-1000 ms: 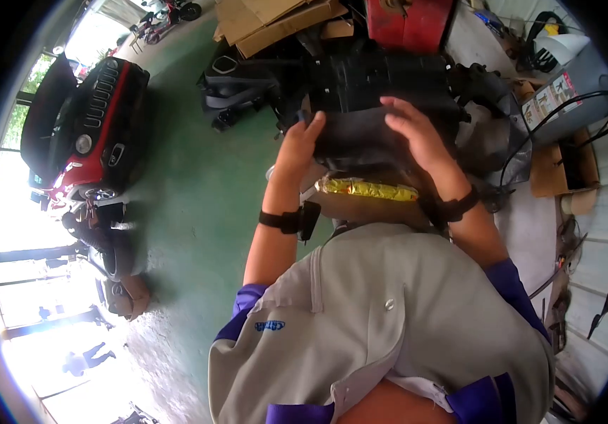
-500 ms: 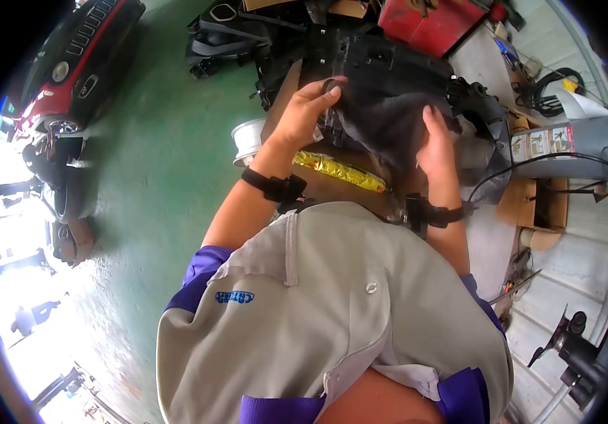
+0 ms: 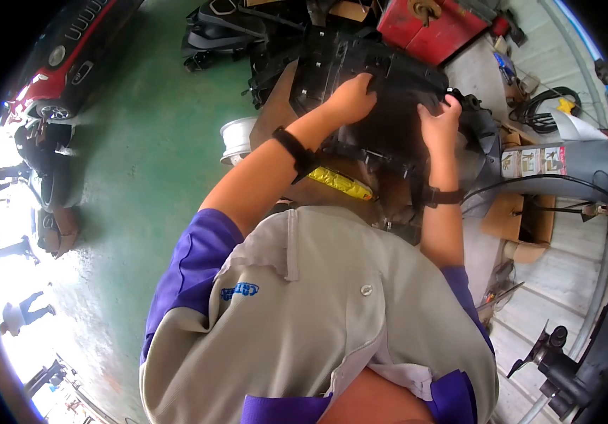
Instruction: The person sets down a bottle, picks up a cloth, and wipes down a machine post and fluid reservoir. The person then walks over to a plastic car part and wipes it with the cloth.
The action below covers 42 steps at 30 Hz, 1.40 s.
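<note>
A dark cloth [image 3: 392,116], smeared by motion, hangs between my two hands over a large black plastic car part [image 3: 339,56]. Its outline is hard to separate from the black plastic behind it. My left hand [image 3: 353,97] is closed on the cloth's left side, fingers curled away from me. On the other side, my right hand [image 3: 439,127] has its thumb and forefinger raised at the cloth's edge; its remaining fingers are partly hidden. Below the hands lies a yellow foil packet [image 3: 341,182] on a brown board.
A white wheel rim [image 3: 237,139] stands left of the board. A red metal box [image 3: 431,28] is at the back. To the right are a grey cylinder [image 3: 565,164] and an open cardboard box [image 3: 519,215]. A dark car [image 3: 71,60] stands at far left.
Both hands have moved with the cloth: the left went right and slightly away from me, while the right stayed near its place. The cloth has spread and blurred. My view has shifted slightly.
</note>
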Available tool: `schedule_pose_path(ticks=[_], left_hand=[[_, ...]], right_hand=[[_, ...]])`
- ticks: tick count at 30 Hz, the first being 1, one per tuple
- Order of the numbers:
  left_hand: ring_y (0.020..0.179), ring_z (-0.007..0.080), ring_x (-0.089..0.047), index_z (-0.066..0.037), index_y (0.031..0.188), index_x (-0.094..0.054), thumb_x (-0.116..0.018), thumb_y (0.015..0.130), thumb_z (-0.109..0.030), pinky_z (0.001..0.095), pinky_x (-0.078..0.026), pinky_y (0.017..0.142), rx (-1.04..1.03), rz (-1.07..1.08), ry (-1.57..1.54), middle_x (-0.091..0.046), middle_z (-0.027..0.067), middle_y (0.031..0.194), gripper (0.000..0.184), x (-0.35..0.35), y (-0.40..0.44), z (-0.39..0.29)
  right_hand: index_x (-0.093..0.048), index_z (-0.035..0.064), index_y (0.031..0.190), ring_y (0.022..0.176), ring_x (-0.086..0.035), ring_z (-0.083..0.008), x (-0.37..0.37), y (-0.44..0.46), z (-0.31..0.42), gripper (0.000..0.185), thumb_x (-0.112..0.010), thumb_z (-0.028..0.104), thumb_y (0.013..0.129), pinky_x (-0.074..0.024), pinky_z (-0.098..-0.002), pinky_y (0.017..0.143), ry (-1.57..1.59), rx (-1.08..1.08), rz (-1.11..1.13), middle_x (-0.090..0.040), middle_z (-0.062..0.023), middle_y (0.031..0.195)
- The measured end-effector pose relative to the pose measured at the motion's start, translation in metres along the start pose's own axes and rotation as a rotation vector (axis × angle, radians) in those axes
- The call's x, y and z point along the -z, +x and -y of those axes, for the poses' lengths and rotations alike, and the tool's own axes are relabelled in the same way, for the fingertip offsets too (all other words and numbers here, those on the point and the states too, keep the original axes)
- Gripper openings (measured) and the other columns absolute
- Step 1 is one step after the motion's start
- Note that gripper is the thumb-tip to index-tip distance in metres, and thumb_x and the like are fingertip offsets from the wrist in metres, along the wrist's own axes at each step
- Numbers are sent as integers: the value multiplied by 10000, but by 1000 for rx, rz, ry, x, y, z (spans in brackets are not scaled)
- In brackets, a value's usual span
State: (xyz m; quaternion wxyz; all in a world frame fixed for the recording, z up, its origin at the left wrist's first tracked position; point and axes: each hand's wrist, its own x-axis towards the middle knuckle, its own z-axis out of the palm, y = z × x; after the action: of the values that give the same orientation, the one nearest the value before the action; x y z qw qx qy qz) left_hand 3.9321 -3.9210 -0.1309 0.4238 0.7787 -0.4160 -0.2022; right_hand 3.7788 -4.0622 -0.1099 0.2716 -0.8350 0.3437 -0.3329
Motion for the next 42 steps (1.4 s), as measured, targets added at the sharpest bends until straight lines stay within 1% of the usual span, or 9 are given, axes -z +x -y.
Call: schedule_pose_path(ticks=[2, 6, 9, 12, 18, 23, 31, 35, 42], left_hand=[[1061, 457, -578, 49, 1325, -408, -726, 790, -315, 422, -483, 925, 1, -2, 121, -465, 293, 1280, 722, -8, 1, -9], [1049, 394, -561, -11, 1316, -445, -783, 726, -305, 415, -525, 841, -206, 3, 565, -449, 189, 1161, 741, -17, -13, -9], [1043, 285, -533, -42, 1281, -503, -731, 732, -179, 349, -537, 787, -353, -91, 782, -463, 146, 1153, 610, -22, -15, 11], [1040, 285, -527, -46, 1239, -551, -672, 748, -162, 357, -521, 807, -368, -90, 855, -483, 136, 1131, 519, -18, -8, 16], [1221, 306, -451, -86, 1176, -623, -582, 810, -156, 426, -417, 946, -452, -209, 778, -467, 132, 1339, 374, 10, -6, 48], [1327, 308, -382, -34, 1160, -586, -549, 831, -117, 483, -335, 1058, -377, -170, 860, -406, 135, 1431, 341, 24, -12, 40], [1239, 358, -484, 51, 1100, -553, -551, 802, -73, 440, -360, 1078, -531, -14, 835, -452, 234, 1358, 323, -22, -1, 3], [1113, 371, -570, 42, 1082, -544, -533, 825, -129, 413, -485, 945, -696, -111, 746, -483, 252, 1310, 309, -82, 19, -13], [1241, 315, -505, 14, 1199, -515, -555, 841, -144, 451, -345, 1089, -702, -84, 704, -466, 235, 1360, 393, -99, 33, -15]], right_hand=[[-471, 64, 1282, 1105, -514, -393, -11, 2, -12, 564, -726, 101, 780, -431, -443, 944, -144, 300, -142, -529, -223, 1146], [-541, 158, 1294, 1268, -401, -366, -23, -22, -32, 570, -753, 262, 775, -300, -515, 1053, -292, 519, 221, -473, -134, 1325], [-557, 168, 1299, 1306, -382, -359, -18, -30, -31, 575, -742, 293, 768, -243, -556, 1075, -522, 444, 202, -494, -128, 1336], [-568, 162, 1290, 1306, -386, -369, -30, -23, -32, 552, -728, 260, 771, -239, -541, 1084, -526, 484, 175, -530, -129, 1296], [-553, 49, 1271, 1201, -493, -419, -61, -26, -9, 551, -703, 147, 749, -409, -474, 1002, -500, 542, 160, -530, -230, 1270], [-502, 82, 1335, 1177, -486, -468, -91, -33, 19, 475, -502, 58, 861, -393, -533, 981, -464, 563, 69, -472, -100, 1392], [-582, 119, 1229, 1240, -491, -317, -51, -29, -18, 428, -507, 42, 814, -404, -407, 1024, -284, 479, 128, -567, -60, 1294], [-586, 97, 1213, 1241, -484, -352, -5, -31, -51, 443, -528, -3, 785, -407, -442, 1023, -380, 384, 56, -571, -74, 1287], [-590, 46, 1203, 1236, -471, -411, -3, -29, -60, 441, -536, -51, 776, -395, -475, 1032, -449, 355, -16, -576, -113, 1277]])
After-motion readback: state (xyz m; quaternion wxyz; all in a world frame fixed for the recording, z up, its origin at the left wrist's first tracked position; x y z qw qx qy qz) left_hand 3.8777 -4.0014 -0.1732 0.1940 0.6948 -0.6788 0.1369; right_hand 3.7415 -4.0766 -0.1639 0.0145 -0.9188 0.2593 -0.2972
